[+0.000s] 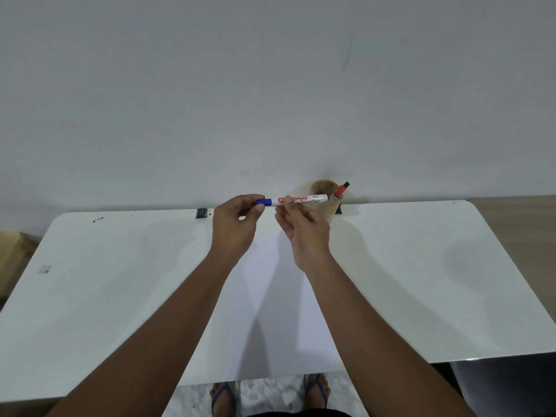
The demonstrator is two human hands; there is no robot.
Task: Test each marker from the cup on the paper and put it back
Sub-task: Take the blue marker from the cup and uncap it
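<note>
The left hand (237, 219) sits just left of centre over the far part of the white table (90, 281), its thumb and fingertips pinched round the blue cap (264, 201) of the marker (296, 200). The rest of that hand is loosely curled and holds nothing else. The marker lies level in the air, cap toward nine o'clock and white barrel running toward three o'clock, above the far end of the sheet of paper (270, 311) that lies on the table between the forearms.

The right hand (304, 227) grips the barrel just right of the cap, thumb and first fingers closed on it, the other fingers half open beneath. This looks like the uncapping step — whether the cap has begun to slide I cannot tell.

To do it well, I would pull straight along the barrel's axis, left hand toward nine o'clock, right hand steady, with a small twist if the cap sticks. Keep the cap in the left fingers so it is ready for recapping, and keep the tip clear of skin.

At about two o'clock from the hands, against the wall, stands the wooden cup (326, 206) with a red-capped marker (340, 192) leaning out of it — the blue one goes back there after a short stroke on the paper
</note>
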